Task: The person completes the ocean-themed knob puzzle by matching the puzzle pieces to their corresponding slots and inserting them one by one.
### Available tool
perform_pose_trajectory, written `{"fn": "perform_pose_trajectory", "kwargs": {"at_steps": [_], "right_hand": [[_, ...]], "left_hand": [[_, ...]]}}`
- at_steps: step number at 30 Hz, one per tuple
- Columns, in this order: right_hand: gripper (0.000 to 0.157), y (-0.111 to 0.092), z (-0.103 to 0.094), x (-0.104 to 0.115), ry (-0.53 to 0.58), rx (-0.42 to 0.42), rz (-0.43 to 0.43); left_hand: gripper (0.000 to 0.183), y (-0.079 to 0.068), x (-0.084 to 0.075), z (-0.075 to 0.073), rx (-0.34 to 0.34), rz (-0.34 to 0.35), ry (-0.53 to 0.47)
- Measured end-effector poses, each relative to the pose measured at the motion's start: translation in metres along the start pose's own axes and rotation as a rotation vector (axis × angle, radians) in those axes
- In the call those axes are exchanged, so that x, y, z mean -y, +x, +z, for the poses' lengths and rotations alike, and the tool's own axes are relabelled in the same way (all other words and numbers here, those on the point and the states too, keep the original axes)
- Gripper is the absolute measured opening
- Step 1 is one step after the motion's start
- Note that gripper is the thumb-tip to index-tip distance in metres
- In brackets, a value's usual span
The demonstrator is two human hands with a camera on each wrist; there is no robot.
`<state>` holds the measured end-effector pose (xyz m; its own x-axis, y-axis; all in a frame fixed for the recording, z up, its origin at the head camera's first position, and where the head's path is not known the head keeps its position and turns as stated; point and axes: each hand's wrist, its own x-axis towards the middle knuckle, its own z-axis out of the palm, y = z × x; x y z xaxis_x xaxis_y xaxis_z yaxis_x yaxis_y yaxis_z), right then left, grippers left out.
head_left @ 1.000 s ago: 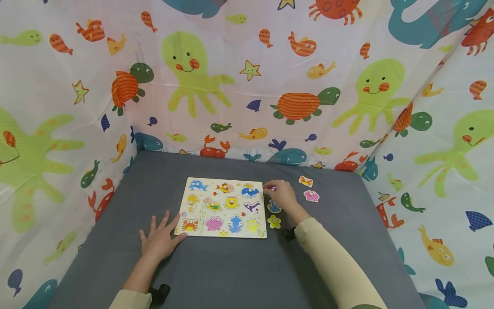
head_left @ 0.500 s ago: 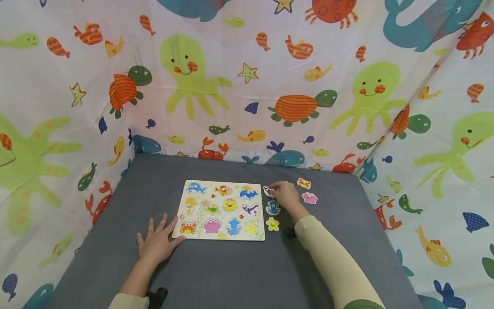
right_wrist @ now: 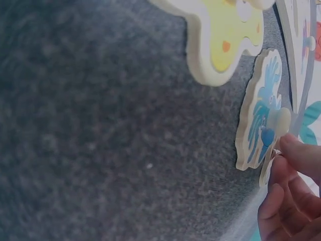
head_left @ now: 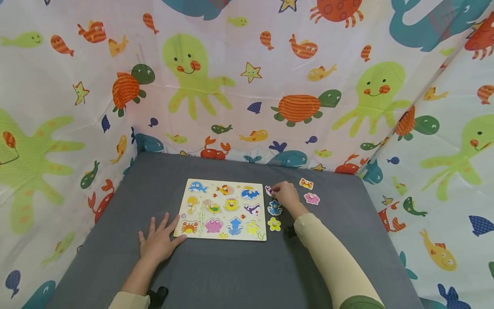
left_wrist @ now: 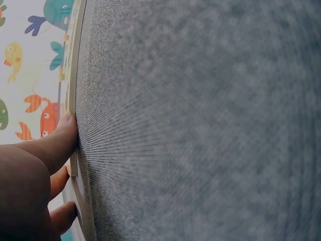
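Observation:
A wooden peg puzzle board [head_left: 221, 235] with sea-animal pictures lies on the grey table. My left hand [head_left: 157, 244] rests at its near left corner with spread fingers; in the left wrist view the thumb [left_wrist: 62, 138] touches the board's edge [left_wrist: 73, 75]. Just right of the board, my right hand [head_left: 287, 196] pinches a purple sea-animal puzzle piece [head_left: 268, 189], partly hidden by the fingers. In the right wrist view, thumb and fingers [right_wrist: 296, 193] meet at that piece. Nearer me lie a blue squid-like piece [head_left: 275, 208] and a yellow starfish piece [head_left: 274, 224].
An orange crab piece [head_left: 306, 183] and a pink shell piece [head_left: 311, 198] lie to the right of my right hand. A patterned sea-animal curtain [head_left: 239, 51] stands behind and along both sides of the grey table [head_left: 216, 274].
The purple piece has come down from a tilted hold beside the board to lie about flat on the table, with my right hand still at it. My left hand has stayed put.

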<state>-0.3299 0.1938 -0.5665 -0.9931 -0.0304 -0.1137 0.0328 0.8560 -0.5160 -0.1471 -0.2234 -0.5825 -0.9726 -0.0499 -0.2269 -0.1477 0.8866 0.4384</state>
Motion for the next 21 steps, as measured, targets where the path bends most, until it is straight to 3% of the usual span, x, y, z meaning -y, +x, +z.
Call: {"fn": "perform_pose_trajectory", "kwargs": {"at_steps": [15, 21], "right_hand": [[0.018, -0.013, -0.014, 0.007, 0.033, -0.018, -0.045], [0.016, -0.024, -0.015, 0.016, 0.013, -0.025, -0.116]], "left_hand": [[0.087, 0.001, -0.001, 0.002, 0.021, -0.016, 0.004], [0.087, 0.000, -0.003, -0.001, 0.034, -0.016, 0.008]]}}
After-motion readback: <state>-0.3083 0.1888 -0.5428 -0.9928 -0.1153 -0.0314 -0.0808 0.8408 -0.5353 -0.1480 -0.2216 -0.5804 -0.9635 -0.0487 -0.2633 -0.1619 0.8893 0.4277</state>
